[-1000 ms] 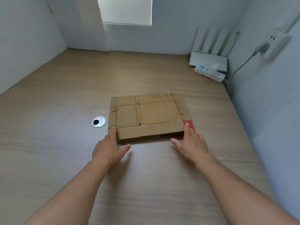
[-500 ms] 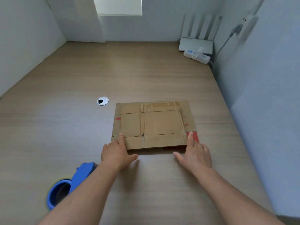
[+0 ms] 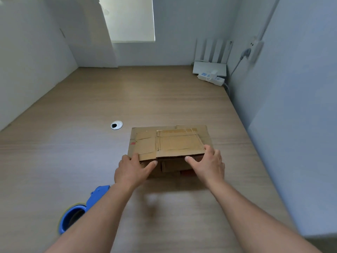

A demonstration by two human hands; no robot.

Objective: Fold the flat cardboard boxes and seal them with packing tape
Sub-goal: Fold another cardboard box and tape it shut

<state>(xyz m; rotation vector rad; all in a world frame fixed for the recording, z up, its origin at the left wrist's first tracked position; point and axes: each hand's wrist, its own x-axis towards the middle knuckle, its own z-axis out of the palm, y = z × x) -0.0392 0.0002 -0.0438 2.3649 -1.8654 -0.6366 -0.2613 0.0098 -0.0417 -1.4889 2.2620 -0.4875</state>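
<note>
A flattened brown cardboard box (image 3: 171, 141) with old tape marks and red print lies on the wooden table (image 3: 91, 143), its near edge lifted off the surface. My left hand (image 3: 133, 169) grips the near left corner, fingers on top and thumb under the edge. My right hand (image 3: 207, 164) holds the near right corner the same way. A blue packing tape dispenser (image 3: 80, 209) lies at the lower left, partly hidden by my left forearm.
A round silver cable grommet (image 3: 116, 125) sits in the table left of the box. A white router (image 3: 209, 67) and a power strip (image 3: 211, 78) stand in the far right corner. Grey walls close the table on the left, back and right.
Both hands went from resting flat at the box's near edge to gripping its corners. The near edge of the cardboard has risen off the table. The tape dispenser came into view.
</note>
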